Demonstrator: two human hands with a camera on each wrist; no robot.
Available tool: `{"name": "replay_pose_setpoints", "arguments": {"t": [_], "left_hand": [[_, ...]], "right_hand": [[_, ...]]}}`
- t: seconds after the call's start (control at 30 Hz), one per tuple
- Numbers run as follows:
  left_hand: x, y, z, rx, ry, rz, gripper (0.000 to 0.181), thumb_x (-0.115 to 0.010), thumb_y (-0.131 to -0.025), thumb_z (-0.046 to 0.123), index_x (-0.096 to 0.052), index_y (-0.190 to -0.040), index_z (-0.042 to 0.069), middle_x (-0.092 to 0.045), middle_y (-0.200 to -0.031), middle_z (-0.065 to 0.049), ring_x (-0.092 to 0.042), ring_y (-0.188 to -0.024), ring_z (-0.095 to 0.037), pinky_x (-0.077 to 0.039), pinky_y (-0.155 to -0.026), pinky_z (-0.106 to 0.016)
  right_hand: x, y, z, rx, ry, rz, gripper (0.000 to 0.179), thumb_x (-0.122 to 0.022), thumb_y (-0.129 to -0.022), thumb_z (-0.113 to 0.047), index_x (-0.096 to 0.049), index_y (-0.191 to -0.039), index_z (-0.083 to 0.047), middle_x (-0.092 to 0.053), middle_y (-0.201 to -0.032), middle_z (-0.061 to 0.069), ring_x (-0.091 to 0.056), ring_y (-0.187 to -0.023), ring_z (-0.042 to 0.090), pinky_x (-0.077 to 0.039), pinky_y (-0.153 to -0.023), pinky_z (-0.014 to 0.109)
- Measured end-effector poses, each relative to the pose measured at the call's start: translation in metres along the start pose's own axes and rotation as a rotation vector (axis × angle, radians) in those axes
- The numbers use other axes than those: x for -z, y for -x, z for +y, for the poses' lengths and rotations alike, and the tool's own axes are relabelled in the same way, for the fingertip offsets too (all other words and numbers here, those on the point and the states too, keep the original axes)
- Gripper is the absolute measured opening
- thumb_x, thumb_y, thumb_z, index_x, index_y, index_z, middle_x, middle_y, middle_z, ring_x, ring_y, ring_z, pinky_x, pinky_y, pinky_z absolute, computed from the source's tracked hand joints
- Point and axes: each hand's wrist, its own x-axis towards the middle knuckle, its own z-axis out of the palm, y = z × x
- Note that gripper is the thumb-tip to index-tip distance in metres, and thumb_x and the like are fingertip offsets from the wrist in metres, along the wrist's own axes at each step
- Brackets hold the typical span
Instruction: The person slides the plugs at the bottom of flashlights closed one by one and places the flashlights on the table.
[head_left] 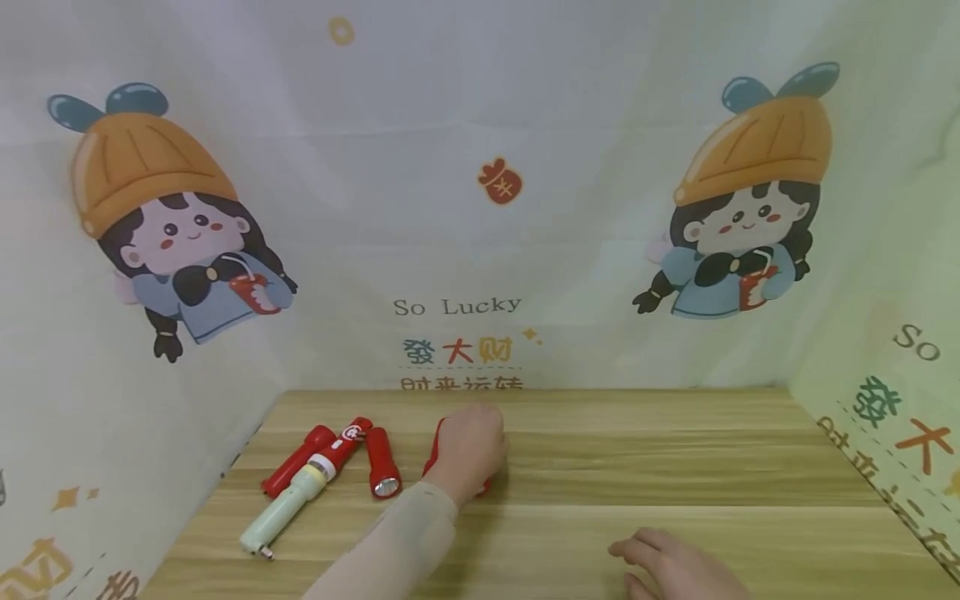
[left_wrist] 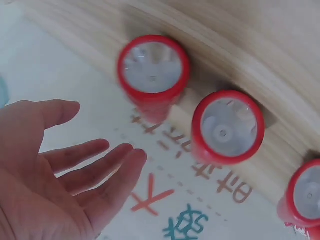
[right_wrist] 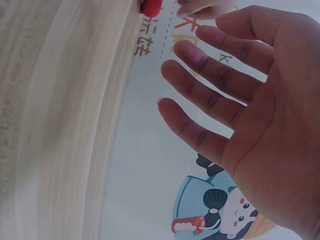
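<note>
The left hand is loosely spread and holds nothing, near one red torch and another red torch. The right hand is loose too, with nothing in it, by the table. The torches' shiny ends face the person, maybe to line them up. To the left are a third red torch and a pale green tool. The cloth says "So Lucky" and "發大财"; a round white mark is too small to read.

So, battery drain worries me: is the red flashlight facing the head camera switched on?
Off, it seems: the red flashlight shows a silvery lens with no glow or beam.
</note>
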Motion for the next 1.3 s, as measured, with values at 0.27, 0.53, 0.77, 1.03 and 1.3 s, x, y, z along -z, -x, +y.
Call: {"name": "replay_pose_setpoints", "arguments": {"t": [0.27,0.53,0.77,1.03,1.3], "left_hand": [[0.031,0.052,-0.022,-0.003,0.081,0.032,0.028,-0.075,-0.097,0.032,-0.073,-0.105,0.005,-0.072,-0.093,-0.01,-0.065,-0.082,-0.026,-0.06,-0.071,-0.043],[0.049,0.102,-0.028,0.062,0.236,-0.08,0.045,-0.077,-0.097,0.036,-0.072,-0.129,0.005,-0.072,-0.13,-0.016,-0.067,-0.121,-0.036,-0.06,-0.1,-0.056],[0.049,0.13,-0.032,0.097,0.314,-0.06,0.043,-0.077,-0.096,0.035,-0.073,-0.127,0.006,-0.072,-0.131,-0.017,-0.067,-0.123,-0.039,-0.06,-0.098,-0.06],[0.045,0.145,-0.035,0.157,0.355,-0.053,0.046,-0.079,-0.094,0.037,-0.073,-0.128,0.007,-0.071,-0.131,-0.016,-0.068,-0.119,-0.036,-0.06,-0.097,-0.058],[0.043,0.149,-0.037,0.191,0.42,-0.114,0.047,-0.077,-0.096,0.038,-0.072,-0.128,0.005,-0.071,-0.13,-0.016,-0.068,-0.118,-0.038,-0.059,-0.098,-0.061]], "right_hand": [[0.007,-0.012,-0.002,0.051,0.141,0.14,0.025,-0.081,-0.089,-0.016,-0.076,-0.114,-0.012,-0.073,-0.105,-0.003,-0.071,-0.093,0.02,-0.062,-0.075,0.032],[0.016,-0.015,-0.004,-0.107,0.149,0.078,0.028,-0.079,-0.093,-0.023,-0.076,-0.12,-0.015,-0.072,-0.117,0.001,-0.072,-0.101,0.027,-0.062,-0.078,0.039],[0.014,-0.015,-0.006,-0.152,0.174,0.108,0.03,-0.081,-0.092,-0.024,-0.075,-0.121,-0.016,-0.071,-0.121,0.001,-0.072,-0.105,0.027,-0.062,-0.081,0.041],[0.011,-0.012,-0.001,-0.133,0.191,0.126,0.032,-0.082,-0.092,-0.024,-0.075,-0.121,-0.015,-0.071,-0.119,0.001,-0.072,-0.101,0.026,-0.062,-0.076,0.037],[-0.002,-0.005,0.002,-0.04,0.233,0.236,0.037,-0.087,-0.084,-0.02,-0.076,-0.119,-0.015,-0.071,-0.116,0.001,-0.071,-0.099,0.025,-0.062,-0.075,0.034]]}}
